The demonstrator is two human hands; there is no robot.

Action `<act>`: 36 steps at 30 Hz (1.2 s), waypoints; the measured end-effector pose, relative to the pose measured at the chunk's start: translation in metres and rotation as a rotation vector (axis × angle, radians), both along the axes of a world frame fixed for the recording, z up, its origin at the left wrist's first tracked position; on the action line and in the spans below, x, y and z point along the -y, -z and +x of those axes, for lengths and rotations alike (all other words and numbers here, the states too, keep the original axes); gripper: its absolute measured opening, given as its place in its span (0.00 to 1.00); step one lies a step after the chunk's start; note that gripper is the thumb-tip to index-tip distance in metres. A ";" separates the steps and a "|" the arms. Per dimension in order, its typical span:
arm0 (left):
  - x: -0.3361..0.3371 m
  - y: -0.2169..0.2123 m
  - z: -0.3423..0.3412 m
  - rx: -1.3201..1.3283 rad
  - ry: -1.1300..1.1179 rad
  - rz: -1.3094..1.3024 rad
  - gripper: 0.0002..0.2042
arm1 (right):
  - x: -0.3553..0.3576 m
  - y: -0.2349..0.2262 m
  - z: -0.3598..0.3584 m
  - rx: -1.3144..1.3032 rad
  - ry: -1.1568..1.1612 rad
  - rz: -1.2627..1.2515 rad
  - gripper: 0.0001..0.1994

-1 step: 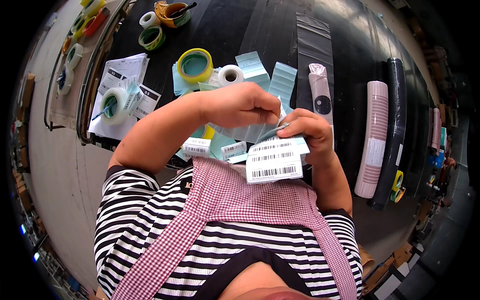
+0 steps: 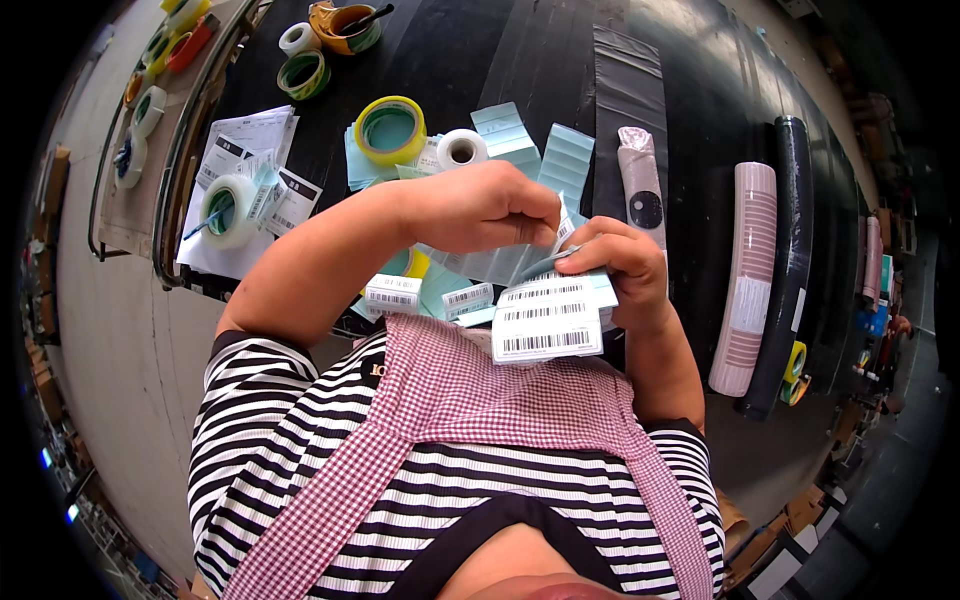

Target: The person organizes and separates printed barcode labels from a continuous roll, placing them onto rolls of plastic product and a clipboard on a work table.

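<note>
Nothing has shifted since the earlier frame. Left hand (image 2: 480,205) is pinched shut on a backing strip (image 2: 490,262), held taut for peeling. Right hand (image 2: 620,262) is closed, steadying the barcode labels (image 2: 547,320) at chest height above the tabletop (image 2: 470,60); tape rolls (image 2: 390,130) lie beyond.

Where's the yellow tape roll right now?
In the head view, the yellow tape roll lies upper left on the black table, beside a small white roll.

Your black table (image 2: 470,60) holds a yellow tape roll (image 2: 390,130), a white roll (image 2: 461,148) and a pink rolled bundle (image 2: 748,270).
</note>
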State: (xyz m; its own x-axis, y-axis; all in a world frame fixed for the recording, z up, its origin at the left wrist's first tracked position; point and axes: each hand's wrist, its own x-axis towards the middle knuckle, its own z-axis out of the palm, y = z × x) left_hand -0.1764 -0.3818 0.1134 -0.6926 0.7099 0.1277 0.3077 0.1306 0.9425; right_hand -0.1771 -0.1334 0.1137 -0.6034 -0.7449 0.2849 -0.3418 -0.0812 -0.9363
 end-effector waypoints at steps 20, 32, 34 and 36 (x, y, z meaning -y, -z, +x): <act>0.028 0.009 -0.014 0.204 -0.751 -0.013 0.08 | -0.030 0.006 -0.004 0.213 0.279 -0.131 0.12; 0.009 0.027 -0.029 0.446 -0.762 0.222 0.11 | -0.020 0.010 0.001 0.855 0.457 -0.214 0.16; 0.004 0.027 -0.030 0.476 -0.770 0.232 0.11 | -0.010 0.012 0.001 0.864 0.519 -0.219 0.17; 0.001 0.033 -0.033 0.515 -0.756 0.264 0.11 | -0.009 0.019 -0.005 0.890 0.471 -0.291 0.17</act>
